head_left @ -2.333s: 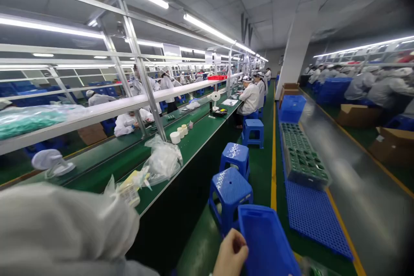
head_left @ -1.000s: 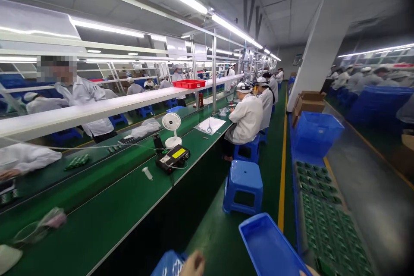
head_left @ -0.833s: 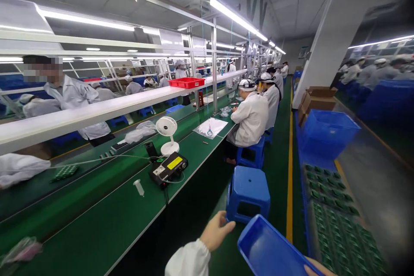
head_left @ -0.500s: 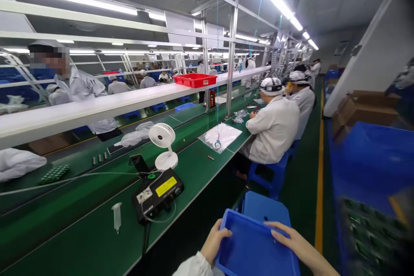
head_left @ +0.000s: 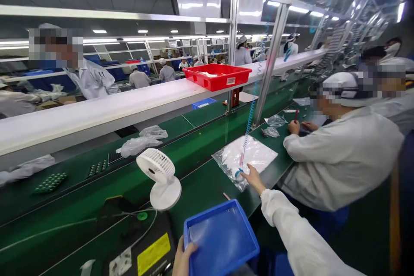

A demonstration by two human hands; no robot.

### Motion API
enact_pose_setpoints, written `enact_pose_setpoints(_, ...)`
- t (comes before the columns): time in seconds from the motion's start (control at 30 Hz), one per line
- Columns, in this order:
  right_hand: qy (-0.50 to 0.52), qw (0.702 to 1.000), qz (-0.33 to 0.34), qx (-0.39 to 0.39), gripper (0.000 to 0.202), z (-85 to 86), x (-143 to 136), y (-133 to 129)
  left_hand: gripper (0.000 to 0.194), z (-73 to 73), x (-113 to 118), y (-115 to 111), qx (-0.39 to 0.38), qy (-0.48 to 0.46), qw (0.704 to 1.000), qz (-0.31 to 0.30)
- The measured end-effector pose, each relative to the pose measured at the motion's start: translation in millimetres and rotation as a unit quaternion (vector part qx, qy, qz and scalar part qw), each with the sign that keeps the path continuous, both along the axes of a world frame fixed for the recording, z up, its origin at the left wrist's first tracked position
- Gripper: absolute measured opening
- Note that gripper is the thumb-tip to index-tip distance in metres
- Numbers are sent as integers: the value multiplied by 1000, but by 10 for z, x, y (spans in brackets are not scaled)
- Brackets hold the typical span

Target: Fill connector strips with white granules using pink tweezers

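Gripping left hand [head_left: 183, 261]: blue tray [head_left: 221, 237] (shallow, rectangular, bare).

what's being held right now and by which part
The left hand holds the blue tray by its near-left rim. The right hand holds nothing, its fingers reaching onto the clear plastic bag.

A small white desk fan [head_left: 159, 177] stands on the long green workbench [head_left: 200, 138]. Left of the fan lie crumpled clear plastic bags [head_left: 142, 140]. Above and right of it, a red plastic tray [head_left: 217, 76] sits on the white shelf [head_left: 97, 110]. Right of the fan, a seated person in a white coat [head_left: 343, 155] works.
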State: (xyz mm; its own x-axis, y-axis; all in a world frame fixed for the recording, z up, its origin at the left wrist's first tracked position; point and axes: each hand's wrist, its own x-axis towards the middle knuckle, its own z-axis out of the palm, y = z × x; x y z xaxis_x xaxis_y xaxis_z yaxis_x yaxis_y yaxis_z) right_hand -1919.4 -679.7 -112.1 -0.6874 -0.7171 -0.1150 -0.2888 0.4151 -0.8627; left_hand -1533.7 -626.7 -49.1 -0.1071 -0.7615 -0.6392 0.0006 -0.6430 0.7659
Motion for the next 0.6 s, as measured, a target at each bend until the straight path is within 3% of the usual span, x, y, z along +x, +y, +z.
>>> enact_pose_setpoints(0.13, 35, 999, 21, 23, 33, -160, -195, -409, 35, 100, -164, -421, 9, -22, 998, 64)
enact_pose_setpoints(0.2, 41, 998, 13, 40, 29, -228, -351, -397, 32, 147, -284, -556, 24, -19, 995, 96)
enact_pose_setpoints(0.3, 49, 994, -51, 86, 27, -302, -682, -169, 35, 235, -589, -732, 56, -1, 987, 153)
enact_pose_setpoints(0.47, 70, 970, -159, 171, 29, -325, -1306, 265, 48, 379, -1550, -1107, 37, 77, 966, 244)
enact_pose_setpoints(0.6, 63, 965, -154, 204, 31, -293, -1788, 273, 46, 252, -2446, -1473, 48, 99, 947, 302)
